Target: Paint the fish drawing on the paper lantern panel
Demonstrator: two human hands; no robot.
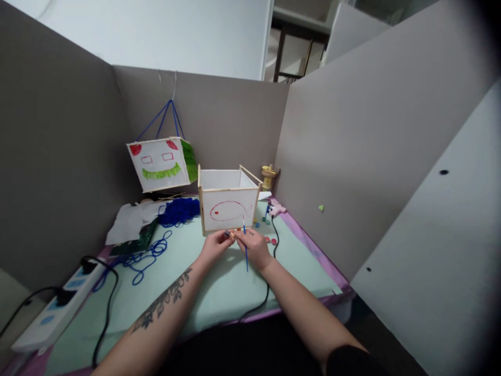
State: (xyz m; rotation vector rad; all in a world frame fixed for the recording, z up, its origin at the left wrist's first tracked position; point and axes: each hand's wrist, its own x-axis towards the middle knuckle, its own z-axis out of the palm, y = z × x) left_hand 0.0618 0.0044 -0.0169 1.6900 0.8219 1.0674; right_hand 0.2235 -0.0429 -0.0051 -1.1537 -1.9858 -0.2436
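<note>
My right hand [255,248] is closed around a thin blue paintbrush [246,257], its tip pointing up and away from me. My left hand [215,246] is closed close beside it, fingertips pinching something small that I cannot make out; the two hands' fingers nearly meet. Just beyond them stands an open-topped white box with a wooden stick frame [207,196]. On its front face is a red outline of a fish [227,202] with a red eye. Small paint pots [268,240] sit to the right of my right hand, some partly hidden.
A painted lantern [160,162] hangs by blue cords at the back left. Below lie blue yarn [180,210], white sheets [131,222] and loose blue cord [146,256]. A power strip [58,308] is at left. A pink glue gun [277,208] and yellow spool [268,177] stand right.
</note>
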